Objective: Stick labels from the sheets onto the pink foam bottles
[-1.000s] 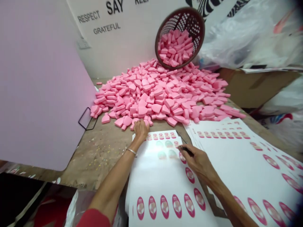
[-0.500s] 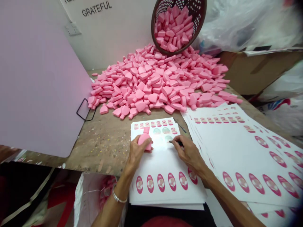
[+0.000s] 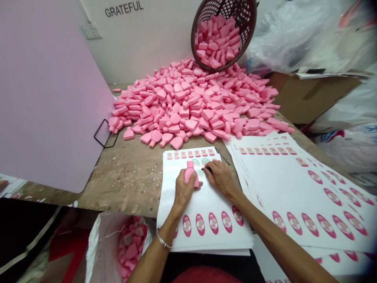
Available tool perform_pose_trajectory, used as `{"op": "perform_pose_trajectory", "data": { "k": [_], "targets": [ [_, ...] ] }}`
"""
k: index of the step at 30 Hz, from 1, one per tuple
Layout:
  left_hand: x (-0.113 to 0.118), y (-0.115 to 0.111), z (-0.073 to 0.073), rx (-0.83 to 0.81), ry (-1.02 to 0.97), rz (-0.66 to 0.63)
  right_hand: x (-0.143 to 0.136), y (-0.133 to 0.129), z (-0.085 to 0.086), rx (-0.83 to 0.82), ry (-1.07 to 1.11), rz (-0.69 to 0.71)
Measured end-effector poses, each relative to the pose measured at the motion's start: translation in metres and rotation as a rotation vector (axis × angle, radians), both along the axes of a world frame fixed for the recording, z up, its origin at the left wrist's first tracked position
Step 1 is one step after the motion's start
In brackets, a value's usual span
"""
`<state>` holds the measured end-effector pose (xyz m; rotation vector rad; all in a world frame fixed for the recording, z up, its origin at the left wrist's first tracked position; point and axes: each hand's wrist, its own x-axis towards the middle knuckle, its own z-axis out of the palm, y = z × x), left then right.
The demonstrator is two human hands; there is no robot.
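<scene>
While the left hand grips a pink sponge over the sticker sheet, the right hand beside it pinches a dark tool.

Small packing workshop: heaped pink foam pieces, stacked sticker sheets, worn paint-flecked worktable, cardboard box.

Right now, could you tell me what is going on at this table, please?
A person sits at a wooden table over a sticker sheet. The left hand holds one pink foam piece above the sheet. The right hand pinches a thin dark tool at the sheet's upper stickers. Behind lies a big pile of pink pieces spilling from a tipped basket, with more sheets on the right and a bag of pieces below.
</scene>
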<state>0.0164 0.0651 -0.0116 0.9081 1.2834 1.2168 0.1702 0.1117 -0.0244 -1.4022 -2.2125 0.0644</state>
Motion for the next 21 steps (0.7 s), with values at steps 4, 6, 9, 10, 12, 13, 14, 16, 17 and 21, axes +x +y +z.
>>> {"op": "perform_pose_trajectory", "data": {
  "k": [4,6,9,10,12,13,14,16,17,21],
  "targets": [
    [-0.0017,-0.0003,-0.0015,0.016,0.009,-0.015,0.0014,0.0007,-0.0003,-0.021,0.025,0.027],
    [-0.0024,-0.0002,-0.0011,0.018,0.011,-0.021,0.0022,0.0027,-0.0008,-0.035,0.050,0.039],
    [-0.0030,-0.0007,0.0001,0.017,0.013,-0.028,0.0017,0.0046,-0.0003,-0.048,0.074,0.054],
    [-0.0031,-0.0010,0.0005,0.018,0.014,-0.029,0.0011,0.0044,0.0002,-0.048,0.076,0.053],
    [-0.0032,-0.0015,0.0011,0.021,0.017,-0.032,-0.0007,0.0027,0.0012,-0.038,0.072,0.036],
    [-0.0033,-0.0017,0.0012,0.022,0.019,-0.033,-0.0015,0.0016,0.0015,-0.031,0.068,0.023],
    [-0.0032,-0.0017,0.0012,0.022,0.020,-0.033,-0.0021,0.0007,0.0017,-0.025,0.064,0.013],
    [-0.0032,-0.0013,0.0009,0.018,0.021,-0.034,-0.0020,0.0002,0.0013,-0.021,0.058,0.009],
    [-0.0031,-0.0010,0.0007,0.015,0.021,-0.034,-0.0014,0.0009,0.0009,-0.024,0.058,0.016],
    [-0.0034,-0.0006,-0.0007,0.009,0.021,-0.035,0.0011,0.0066,-0.0020,-0.042,0.070,0.044]
  ]
}}
